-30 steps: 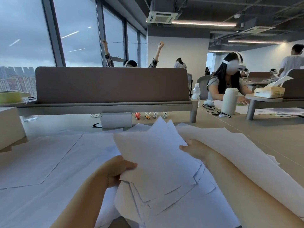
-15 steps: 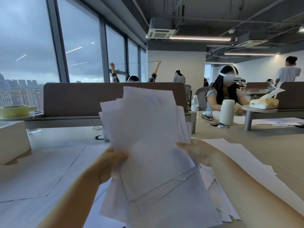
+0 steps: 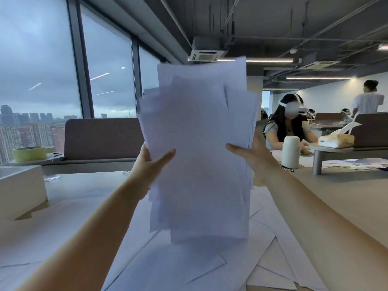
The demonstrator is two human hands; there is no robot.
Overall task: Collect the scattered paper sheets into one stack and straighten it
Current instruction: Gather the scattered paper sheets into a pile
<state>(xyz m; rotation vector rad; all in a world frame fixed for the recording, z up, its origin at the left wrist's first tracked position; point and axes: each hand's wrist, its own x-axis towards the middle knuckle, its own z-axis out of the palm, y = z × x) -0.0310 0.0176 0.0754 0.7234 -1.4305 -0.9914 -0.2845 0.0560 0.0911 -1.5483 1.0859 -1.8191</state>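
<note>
A bundle of white paper sheets [image 3: 199,143] stands upright in the air in front of me, its edges uneven and fanned at the top. My left hand [image 3: 151,164] grips its left edge, thumb on the front face. My right hand [image 3: 249,158] grips the right edge the same way, thumb across the front. The bundle's lower edge hangs a little above the desk. More loose white sheets [image 3: 168,265] lie flat on the desk under and around it.
A beige desk [image 3: 346,194] stretches ahead with a grey divider panel [image 3: 100,139] at its back. A box [image 3: 21,190] sits at the left, a green tape roll [image 3: 29,153] behind it. At the right sit a white bottle [image 3: 290,152], a tissue box [image 3: 336,140] and a seated person [image 3: 287,124].
Both hands have lifted the gathered sheets off the desk and turned them upright, from lying low and tilted to standing vertical at face height.
</note>
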